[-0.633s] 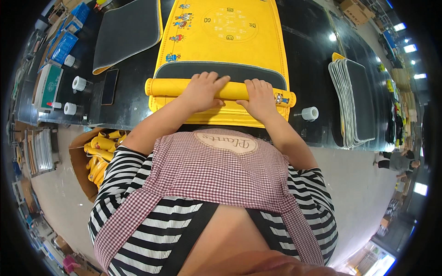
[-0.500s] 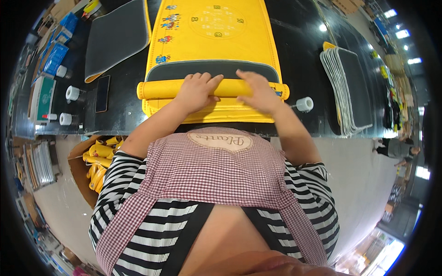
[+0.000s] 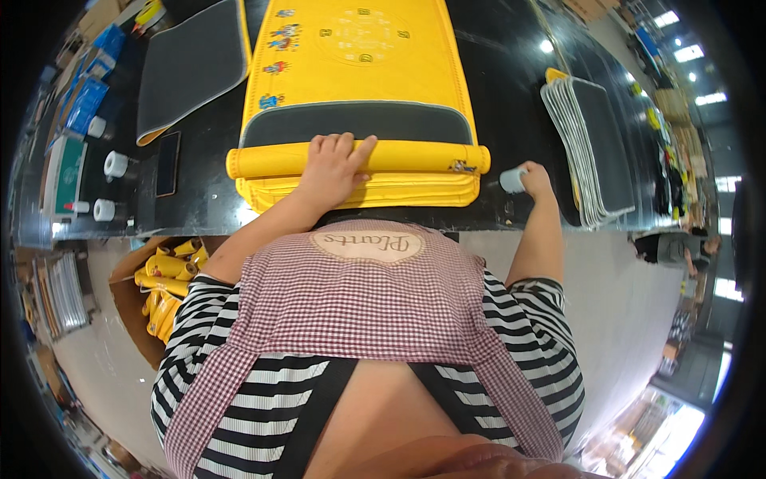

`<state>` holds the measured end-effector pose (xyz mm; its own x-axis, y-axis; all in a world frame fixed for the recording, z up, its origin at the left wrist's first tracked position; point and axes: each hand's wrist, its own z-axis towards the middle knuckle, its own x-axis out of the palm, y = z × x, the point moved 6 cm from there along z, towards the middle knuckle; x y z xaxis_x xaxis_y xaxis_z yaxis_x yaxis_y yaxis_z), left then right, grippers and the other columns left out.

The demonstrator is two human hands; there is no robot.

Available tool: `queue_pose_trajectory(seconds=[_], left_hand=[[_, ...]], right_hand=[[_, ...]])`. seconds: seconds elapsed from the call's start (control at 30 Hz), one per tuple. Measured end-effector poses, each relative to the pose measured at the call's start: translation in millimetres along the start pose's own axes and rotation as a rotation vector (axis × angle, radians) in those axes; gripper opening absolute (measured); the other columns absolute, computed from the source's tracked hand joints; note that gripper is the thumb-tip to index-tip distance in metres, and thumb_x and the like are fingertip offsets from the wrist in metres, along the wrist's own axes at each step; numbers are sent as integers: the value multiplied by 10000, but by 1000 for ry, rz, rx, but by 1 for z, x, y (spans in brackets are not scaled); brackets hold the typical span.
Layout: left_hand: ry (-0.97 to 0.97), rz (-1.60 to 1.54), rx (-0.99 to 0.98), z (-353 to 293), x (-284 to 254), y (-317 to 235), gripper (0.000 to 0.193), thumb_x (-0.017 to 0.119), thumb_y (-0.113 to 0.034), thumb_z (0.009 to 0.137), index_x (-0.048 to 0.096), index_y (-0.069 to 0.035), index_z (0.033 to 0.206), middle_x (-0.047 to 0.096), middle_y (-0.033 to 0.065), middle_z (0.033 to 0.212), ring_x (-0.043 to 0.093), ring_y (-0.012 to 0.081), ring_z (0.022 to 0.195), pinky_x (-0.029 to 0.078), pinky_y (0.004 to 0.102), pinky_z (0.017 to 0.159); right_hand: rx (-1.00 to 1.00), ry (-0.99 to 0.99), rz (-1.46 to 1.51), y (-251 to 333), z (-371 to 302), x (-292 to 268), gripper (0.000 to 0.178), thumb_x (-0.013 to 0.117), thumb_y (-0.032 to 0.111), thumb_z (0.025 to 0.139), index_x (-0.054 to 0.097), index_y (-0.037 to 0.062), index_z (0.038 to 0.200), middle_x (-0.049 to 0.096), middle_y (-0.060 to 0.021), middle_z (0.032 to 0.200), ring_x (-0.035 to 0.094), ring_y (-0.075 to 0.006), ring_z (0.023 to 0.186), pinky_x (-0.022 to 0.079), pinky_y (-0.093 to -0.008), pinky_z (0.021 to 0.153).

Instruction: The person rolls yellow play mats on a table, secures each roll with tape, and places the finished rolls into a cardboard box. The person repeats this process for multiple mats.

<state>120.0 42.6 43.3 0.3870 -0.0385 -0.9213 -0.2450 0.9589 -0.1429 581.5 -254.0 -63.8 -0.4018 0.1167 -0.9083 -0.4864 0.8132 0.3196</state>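
Nearest to the camera, the person's striped shirt and checked apron (image 3: pixel 367 319) fill the lower half and hide the near edge of the worktop (image 3: pixel 199 199), which is black and glossy. The left hand (image 3: pixel 333 164) lies flat on a yellow roll (image 3: pixel 415 157), fingers spread and pressing down on its left-middle part; it is not closed around it. The roll is a long, smooth cylinder, lying across the near end of a yellow mat (image 3: pixel 359 56) with a dark grey band and small coloured pictures; the far end of the mat is cut off by the picture edge. The right hand (image 3: pixel 533 177) is closed on a small white roll of tape (image 3: pixel 511 180), just beside the right end of the yellow roll; the fingers cover much of it. To the right lies a stack of grey mats (image 3: pixel 590 144). On the left stand small white rolls (image 3: pixel 116 164), a dark flat phone (image 3: pixel 167 152) and a grey mat (image 3: pixel 191 68). Below the worktop, a cardboard box (image 3: pixel 128 303) holds yellow rolled pieces, partly hidden by the sleeve.
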Motion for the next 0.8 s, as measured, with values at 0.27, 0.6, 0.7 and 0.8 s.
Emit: queue_pose_trajectory(seconds=[0.27, 0.6, 0.7, 0.8], left_hand=[[-46, -16, 4, -7, -3, -5, 748, 818, -291, 819, 511, -143, 1485, 573, 145, 1299, 535, 337, 1212, 356, 499, 1087], [-35, -433, -243, -11, -16, 13, 775, 816, -250, 863, 470, -105, 1541, 609, 176, 1390, 535, 355, 1331, 367, 490, 1162], [-68, -713, -310, 1, -32, 23, 730, 820, -262, 874, 519, -132, 1526, 624, 153, 1380, 548, 359, 1311, 410, 478, 1133], [-127, -464, -10, 21, -60, 5, 595, 830, -254, 865, 639, -160, 1421, 627, 121, 1390, 562, 344, 1296, 440, 462, 1100]], right_hand=[[-367, -81, 1191, 137, -48, -34, 169, 585, 106, 1004, 731, 63, 1076, 740, -82, 1032, 714, -156, 939, 566, -272, 769], [-924, 183, 821, 386, -109, 54, 28, 733, 44, 861, 712, 33, 875, 716, -79, 969, 659, -196, 876, 528, -304, 817], [-1015, 70, 657, 387, -106, 54, 35, 725, 41, 846, 711, 11, 856, 739, -120, 922, 679, -251, 825, 531, -327, 777], [-974, 129, 715, 386, -104, 57, 39, 728, 49, 854, 724, 15, 872, 736, -118, 925, 676, -246, 825, 529, -330, 774]])
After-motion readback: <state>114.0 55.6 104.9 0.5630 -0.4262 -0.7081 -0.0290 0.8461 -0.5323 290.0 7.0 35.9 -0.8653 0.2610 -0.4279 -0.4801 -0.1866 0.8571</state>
